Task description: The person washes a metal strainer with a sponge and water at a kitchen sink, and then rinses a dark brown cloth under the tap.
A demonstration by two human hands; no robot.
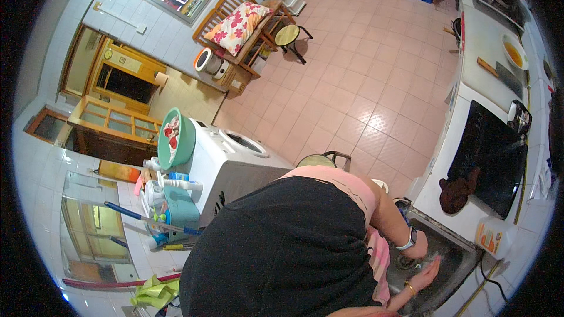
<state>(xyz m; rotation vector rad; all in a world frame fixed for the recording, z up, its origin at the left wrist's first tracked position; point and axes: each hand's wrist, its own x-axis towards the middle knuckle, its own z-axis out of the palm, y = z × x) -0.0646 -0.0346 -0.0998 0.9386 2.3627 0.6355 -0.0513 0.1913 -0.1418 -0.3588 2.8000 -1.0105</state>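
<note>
Both my hands are over the dark sink [464, 279] at the lower right. My left hand [418, 250], below a wrist with a pale-banded watch [407, 239], is bent over the basin, its fingers hidden. Close beside it is my right hand [427, 274], a gold bracelet [410, 288] on its wrist. Its fingers look stretched out, and I see nothing held in it. A clear, shiny patch between the hands may be water. The round drain [406, 260] shows near my left hand. Black and pink clothing covers the lower middle.
A white bottle [493, 238] stands by the sink's corner. On the counter lie a brown cloth [458, 192], a black panel [490, 155], a knife [498, 73] and a bowl of yellow liquid [514, 55]. A washing machine [235, 161] and stool [317, 160] stand behind me.
</note>
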